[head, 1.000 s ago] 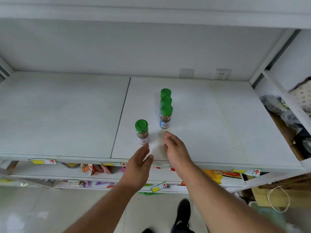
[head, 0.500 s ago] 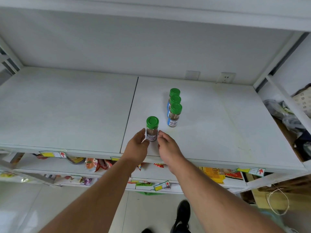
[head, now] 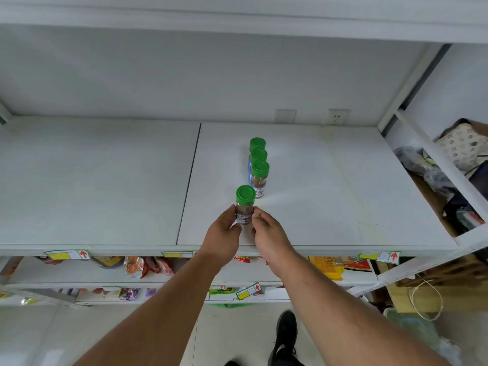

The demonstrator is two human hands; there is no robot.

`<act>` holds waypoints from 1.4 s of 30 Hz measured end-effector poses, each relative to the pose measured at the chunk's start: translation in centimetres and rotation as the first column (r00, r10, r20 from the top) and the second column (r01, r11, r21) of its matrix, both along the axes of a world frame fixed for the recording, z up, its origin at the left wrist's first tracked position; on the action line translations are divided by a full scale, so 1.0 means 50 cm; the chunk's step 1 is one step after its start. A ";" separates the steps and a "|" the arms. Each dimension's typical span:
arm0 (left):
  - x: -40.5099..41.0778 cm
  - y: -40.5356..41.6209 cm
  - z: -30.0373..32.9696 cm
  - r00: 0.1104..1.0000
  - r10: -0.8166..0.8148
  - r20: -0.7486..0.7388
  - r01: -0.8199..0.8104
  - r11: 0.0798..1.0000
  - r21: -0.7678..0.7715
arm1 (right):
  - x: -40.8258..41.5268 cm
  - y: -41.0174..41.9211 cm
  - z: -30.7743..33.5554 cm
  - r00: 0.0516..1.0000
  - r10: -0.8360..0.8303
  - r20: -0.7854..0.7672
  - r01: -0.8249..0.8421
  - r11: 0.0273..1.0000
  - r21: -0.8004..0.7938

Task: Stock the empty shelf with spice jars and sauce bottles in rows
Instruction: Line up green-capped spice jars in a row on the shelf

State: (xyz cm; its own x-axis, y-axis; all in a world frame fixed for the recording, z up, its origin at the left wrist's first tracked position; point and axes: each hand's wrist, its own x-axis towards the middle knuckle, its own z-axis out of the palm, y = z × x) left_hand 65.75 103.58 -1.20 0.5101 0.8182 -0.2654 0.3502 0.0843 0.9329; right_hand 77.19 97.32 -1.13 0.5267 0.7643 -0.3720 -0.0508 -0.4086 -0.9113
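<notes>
Jars: four, green-capped. Three stand in a row (head: 258, 167) running front to back on the white shelf (head: 317, 207). Fourth jar (head: 245, 206) stands upright just in front, left hand (head: 223, 235) and right hand (head: 269, 233) both gripping its sides with closed fingers. Stocked shelves below; tile floor.

A green-capped spice jar (head: 245, 206) stands upright near the white shelf's (head: 105, 180) front edge, three matching jars (head: 258, 169) lined up just behind.
</notes>
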 end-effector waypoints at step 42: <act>0.089 0.024 -0.012 0.996 -0.032 -0.085 0.029 0.999 -0.032 | 0.093 0.020 -0.013 0.997 -0.021 -0.072 0.025 0.998 0.055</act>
